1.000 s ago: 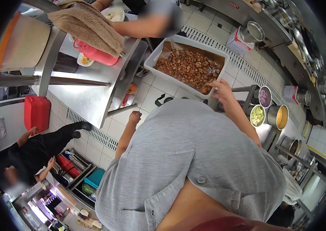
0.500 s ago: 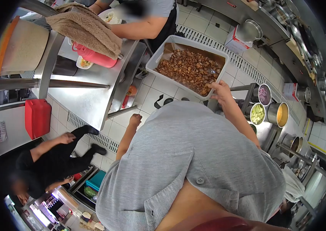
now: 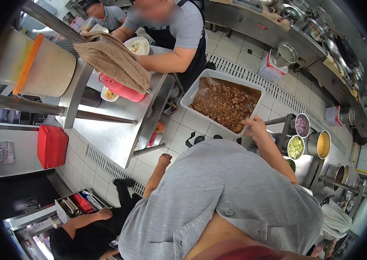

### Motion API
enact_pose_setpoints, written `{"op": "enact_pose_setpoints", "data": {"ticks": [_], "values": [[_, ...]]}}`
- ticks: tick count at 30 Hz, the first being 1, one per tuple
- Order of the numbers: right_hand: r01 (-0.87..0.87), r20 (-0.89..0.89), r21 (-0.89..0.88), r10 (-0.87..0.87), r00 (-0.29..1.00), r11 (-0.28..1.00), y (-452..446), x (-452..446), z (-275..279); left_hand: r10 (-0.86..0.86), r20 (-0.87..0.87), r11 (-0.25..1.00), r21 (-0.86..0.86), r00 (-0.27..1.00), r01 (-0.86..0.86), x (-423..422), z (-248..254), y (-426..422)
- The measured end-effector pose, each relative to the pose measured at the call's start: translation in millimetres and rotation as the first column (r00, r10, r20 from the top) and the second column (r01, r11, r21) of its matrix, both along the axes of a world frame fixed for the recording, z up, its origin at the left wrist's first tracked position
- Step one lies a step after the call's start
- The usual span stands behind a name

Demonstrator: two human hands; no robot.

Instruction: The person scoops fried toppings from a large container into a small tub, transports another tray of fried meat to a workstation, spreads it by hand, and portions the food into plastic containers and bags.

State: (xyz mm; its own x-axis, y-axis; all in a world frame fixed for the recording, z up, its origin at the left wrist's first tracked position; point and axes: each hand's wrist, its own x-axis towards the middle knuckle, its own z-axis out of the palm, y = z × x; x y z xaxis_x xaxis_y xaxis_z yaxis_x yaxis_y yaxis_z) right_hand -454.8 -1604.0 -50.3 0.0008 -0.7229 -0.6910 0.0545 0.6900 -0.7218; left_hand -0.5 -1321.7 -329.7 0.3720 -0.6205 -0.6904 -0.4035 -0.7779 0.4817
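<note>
Right hand (image 3: 255,128) pinches a rectangular plastic tub (image 3: 190,93) — crumbly brown food (image 3: 224,104) inside — left hand (image 3: 164,160) curled.

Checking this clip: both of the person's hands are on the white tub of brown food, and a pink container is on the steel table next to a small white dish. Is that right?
Not quite: in the head view only the right hand is on the white tub of brown food; the left hand is apart from it. The rest stands.

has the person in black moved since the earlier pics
Yes, the person in black has moved away from the red box, toward the picture's bottom.
</note>
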Motion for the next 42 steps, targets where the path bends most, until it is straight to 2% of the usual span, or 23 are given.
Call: {"op": "enact_pose_setpoints", "data": {"ticks": [3, 8, 9, 10, 11, 12, 15, 16, 17, 18, 20, 24, 26, 27, 28, 30, 33, 36, 39, 42], "values": [[-0.004, 0.023, 0.023, 0.004, 1.0, 1.0, 0.2, -2.4, -0.6, -0.053, -0.028, 0.998, 0.042, 0.998, 0.055, 3.6, -1.5, -4.2], [0.003, 0.007, 0.009, -0.003, 1.0, 1.0, 2.8, -0.8, 6.1, 0.091, -0.057, 0.996, 0.007, 0.994, -0.091, 4.4, -1.5, -7.0], [0.003, 0.011, 0.006, -0.003, 1.0, 1.0, 2.3, -0.7, 4.7, -0.058, -0.038, 0.997, 0.057, 0.998, 0.06, 10.6, -1.6, -11.5], [-0.002, 0.014, 0.011, 0.002, 1.0, 1.0, 2.2, -2.1, 2.2, -0.228, -0.002, 0.973, 0.032, 0.974, 0.228, 13.8, -2.9, -16.2], [-0.007, 0.016, 0.016, 0.006, 1.0, 1.0, 2.3, -3.0, 0.7, -0.07, 0.006, 0.991, -0.112, 0.998, 0.07, -1.0, 68.2, -20.7], [-0.007, 0.017, 0.015, 0.007, 1.0, 1.0, 2.2, -2.2, 2.5, -0.069, 0.007, 0.991, -0.114, 0.998, 0.07, -5.2, 82.4, -28.4], [-0.004, 0.021, 0.042, 0.003, 1.0, 0.999, 2.4, -1.6, 7.2, 0.003, 0.017, 0.996, -0.092, 1.0, -0.001, 2.8, 57.9, -32.1], [-0.005, 0.027, 0.049, 0.004, 1.0, 0.999, 2.6, -2.4, 4.5, -0.309, 0.094, 0.943, -0.103, 0.947, 0.317, 17.3, 34.1, -30.6], [-0.006, 0.033, 0.055, 0.004, 0.999, 0.998, 2.5, -3.4, 3.1, -0.585, 0.171, 0.792, -0.088, 0.793, 0.604, 24.2, 23.2, -30.6], [-0.005, 0.033, 0.055, 0.003, 0.999, 0.998, 2.5, -4.1, 1.9, -0.586, 0.171, 0.792, -0.088, 0.792, 0.604, 18.9, 33.4, -33.6], [-0.009, 0.05, 0.045, 0.007, 0.999, 0.999, 3.1, -4.7, 0.9, -0.192, 0.038, 0.981, -0.012, 0.981, 0.193, -2.4, 75.2, -44.6], [-0.018, 0.026, 0.049, 0.017, 1.0, 0.999, 2.9, -4.0, 2.0, -0.119, 0.021, 0.991, -0.054, 0.993, 0.12, -6.1, 77.9, -42.3], [0.006, 0.02, 0.027, -0.006, 1.0, 1.0, 3.1, -3.2, 0.4, -0.063, -0.036, 0.997, 0.033, 0.997, 0.065, -4.1, 76.3, -43.9], [0.005, 0.021, 0.026, -0.006, 1.0, 1.0, 3.7, -4.5, -2.3, -0.063, -0.035, 0.997, 0.032, 0.997, 0.064, 3.0, 63.3, -38.8], [0.003, 0.011, 0.024, -0.003, 1.0, 1.0, 3.5, -5.0, -4.6, -0.344, 0.06, 0.934, -0.078, 0.937, 0.348, 15.3, 41.7, -30.4], [0.0, 0.001, 0.023, 0.0, 1.0, 1.0, 3.3, -5.5, -6.9, -0.58, 0.181, 0.781, -0.153, 0.794, 0.606, 19.9, 28.1, -22.9], [-0.006, -0.038, 0.021, 0.007, 0.999, 1.0, 3.9, -5.4, -4.6, -0.42, 0.104, 0.882, -0.19, 0.902, 0.432, 18.7, 23.8, -19.4], [-0.004, -0.013, 0.037, 0.004, 1.0, 0.999, 4.0, -4.2, 0.9, -0.589, 0.126, 0.804, -0.016, 0.799, 0.595, 14.8, 34.8, -29.3], [-0.007, 0.02, 0.04, 0.006, 1.0, 0.999, 5.1, -3.7, 4.9, -0.461, 0.177, 0.886, 0.028, 0.87, 0.463, 5.4, 54.0, -31.5], [-0.001, 0.006, 0.018, 0.001, 1.0, 1.0, 5.7, -5.7, 1.8, -0.481, 0.217, 0.855, -0.1, 0.849, 0.509, 1.1, 65.8, -37.4]]}}
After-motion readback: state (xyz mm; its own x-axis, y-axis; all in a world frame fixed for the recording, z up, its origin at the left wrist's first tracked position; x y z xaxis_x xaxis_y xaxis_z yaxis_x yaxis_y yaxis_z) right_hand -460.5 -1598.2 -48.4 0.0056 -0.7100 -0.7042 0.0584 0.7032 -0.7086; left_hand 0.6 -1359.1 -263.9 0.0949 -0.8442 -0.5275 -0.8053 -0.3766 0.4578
